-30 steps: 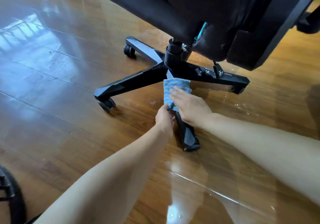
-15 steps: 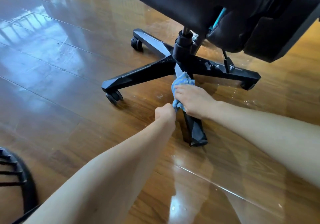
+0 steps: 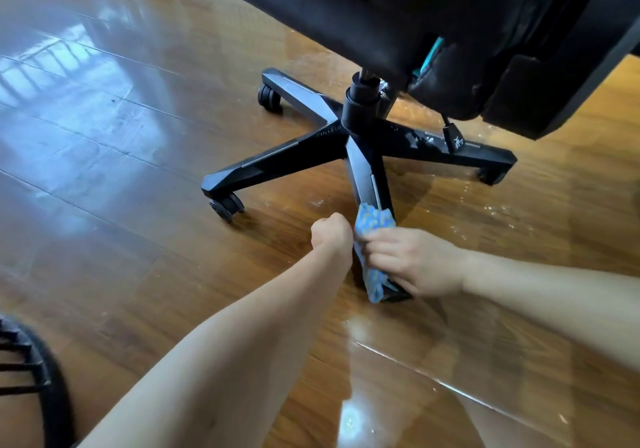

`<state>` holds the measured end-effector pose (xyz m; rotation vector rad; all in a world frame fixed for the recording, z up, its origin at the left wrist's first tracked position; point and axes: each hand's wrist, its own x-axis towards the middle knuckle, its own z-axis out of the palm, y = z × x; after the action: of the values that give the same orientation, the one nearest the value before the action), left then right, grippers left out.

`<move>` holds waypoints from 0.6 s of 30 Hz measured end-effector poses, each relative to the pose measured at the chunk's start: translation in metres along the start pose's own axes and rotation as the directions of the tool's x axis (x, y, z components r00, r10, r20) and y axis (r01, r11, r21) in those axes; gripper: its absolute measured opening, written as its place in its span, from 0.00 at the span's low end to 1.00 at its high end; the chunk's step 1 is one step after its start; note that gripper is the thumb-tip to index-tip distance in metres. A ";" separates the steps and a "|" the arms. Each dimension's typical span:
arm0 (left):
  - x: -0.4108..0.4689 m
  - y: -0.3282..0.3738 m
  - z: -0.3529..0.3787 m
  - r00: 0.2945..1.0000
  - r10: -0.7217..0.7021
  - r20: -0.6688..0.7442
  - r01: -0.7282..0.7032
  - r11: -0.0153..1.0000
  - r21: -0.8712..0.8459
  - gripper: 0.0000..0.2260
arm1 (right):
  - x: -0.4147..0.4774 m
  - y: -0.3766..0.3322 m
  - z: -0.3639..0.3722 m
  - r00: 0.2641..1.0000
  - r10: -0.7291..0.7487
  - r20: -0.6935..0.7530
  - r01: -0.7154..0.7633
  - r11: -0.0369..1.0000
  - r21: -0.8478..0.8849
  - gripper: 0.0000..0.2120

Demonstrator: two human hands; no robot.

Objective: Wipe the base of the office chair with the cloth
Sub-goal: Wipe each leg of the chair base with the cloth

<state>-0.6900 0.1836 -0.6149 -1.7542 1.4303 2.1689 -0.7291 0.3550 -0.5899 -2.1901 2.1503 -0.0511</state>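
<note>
Glossy wooden floor (image 3: 104, 156) fills the view, streaked with window glare, and a dark wire-framed object (image 3: 31, 371), not identifiable, is cut off at the near left corner. Nearest of the task's things, the blue cloth (image 3: 372, 239) is wrapped over the outer end of the near leg (image 3: 367, 177) of the star base, right at its tip. The right hand (image 3: 415, 260) is pressed down over the cloth, fingers closed on it against the leg. The left hand (image 3: 330, 234) is clenched just beside it on the left; whether a corner of cloth is pinched in that fist cannot be told from here.

So the wiping step is well in hand: this leg is being worked at its far tip, and the stroke looks nearly spent. Further back, the left leg (image 3: 277, 160) with its caster (image 3: 227, 206), the rear left leg (image 3: 294, 92) and the right leg (image 3: 460, 147), speckled with pale marks, meet at the central column (image 3: 363, 104) under the black seat (image 3: 381, 11).

Next, a lift of the cloth clear of the tip is called for, then a fresh placement near the hub on a neighbouring leg; the speckled right leg looks the most in need. Firm downward pressure will be wanted, with the base braced so the casters are not set rolling.
</note>
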 end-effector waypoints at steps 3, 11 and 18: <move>0.005 0.001 -0.006 1.000 0.020 -0.016 -0.020 1.000 -0.002 0.17 | 0.040 0.029 -0.014 0.976 0.220 0.003 -0.220 0.975 -0.032 0.11; 0.017 -0.002 -0.015 0.997 -0.064 0.036 0.067 0.995 -0.075 0.20 | 0.103 0.076 -0.019 0.850 0.512 -0.125 -0.522 0.851 -0.061 0.20; 0.023 -0.005 -0.007 0.999 0.008 0.038 -0.008 1.000 0.014 0.16 | 0.033 0.012 -0.006 0.832 0.515 -0.209 -0.488 0.857 0.168 0.31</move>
<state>-0.6903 0.1702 -0.6358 -1.6956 1.4430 2.1780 -0.7407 0.3216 -0.5853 -1.5605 2.7172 -0.4190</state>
